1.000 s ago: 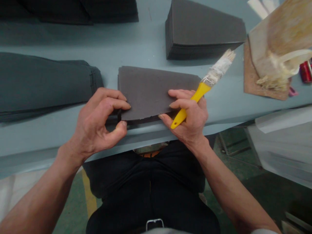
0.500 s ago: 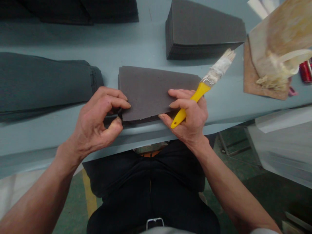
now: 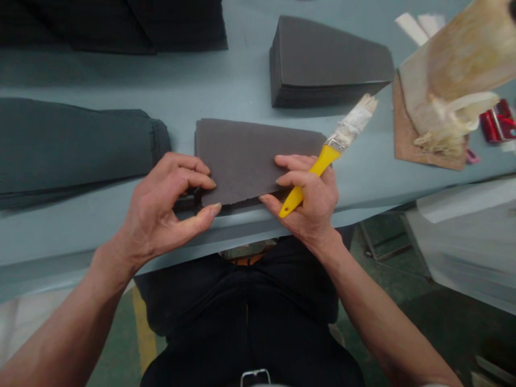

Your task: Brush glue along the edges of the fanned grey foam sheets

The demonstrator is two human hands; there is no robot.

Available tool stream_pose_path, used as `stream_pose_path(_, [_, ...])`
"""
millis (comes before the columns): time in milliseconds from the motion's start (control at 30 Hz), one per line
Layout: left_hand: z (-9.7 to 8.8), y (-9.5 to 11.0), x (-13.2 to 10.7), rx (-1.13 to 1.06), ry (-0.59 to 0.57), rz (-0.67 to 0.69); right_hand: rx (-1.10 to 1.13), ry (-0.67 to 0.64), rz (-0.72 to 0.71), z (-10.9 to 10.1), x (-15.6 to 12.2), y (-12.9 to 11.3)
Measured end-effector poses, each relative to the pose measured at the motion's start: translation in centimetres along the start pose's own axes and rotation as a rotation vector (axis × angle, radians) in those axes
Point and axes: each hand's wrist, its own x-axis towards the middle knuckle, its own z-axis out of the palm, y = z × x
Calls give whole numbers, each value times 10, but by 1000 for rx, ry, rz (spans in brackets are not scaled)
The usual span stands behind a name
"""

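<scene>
A low stack of dark grey tapered panels lies between my hands near the table's front edge. My left hand closes around its near left corner, fingertips on top and thumb along the front edge. Between the fingers of my right hand a paintbrush is held, its yellow handle slanting up to white-caked bristles pointing away to the right. That same hand also rests on the stack's right part, with its thumb at the front edge. The material below the top panel is mostly hidden.
A taller stack of grey panels stands behind. Dark green folded fabric lies left, black fabric at the back left. At right, a glue-stained container sits on a brown board beside a red shiny object.
My left thumb has moved from the corner's left side rightward along the stack's front edge. My right hand keeps the brush. The whole view has shifted slightly.
</scene>
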Motion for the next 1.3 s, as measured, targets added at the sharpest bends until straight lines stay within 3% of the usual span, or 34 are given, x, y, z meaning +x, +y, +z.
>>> stream_pose_path(633, [4,2,-4,71,26,-17,-6,22,-16,3,0,0])
stream_pose_path(933, [3,4,-3,54,32,-42,19,42,51,4,2,-3])
stream_pose_path(1167, [-1,11,-5,175,126,-48,58,61,52,6,3,-4])
stream_pose_path(1300, [0,16,7,247,175,-77,53,83,35,7,4,-4])
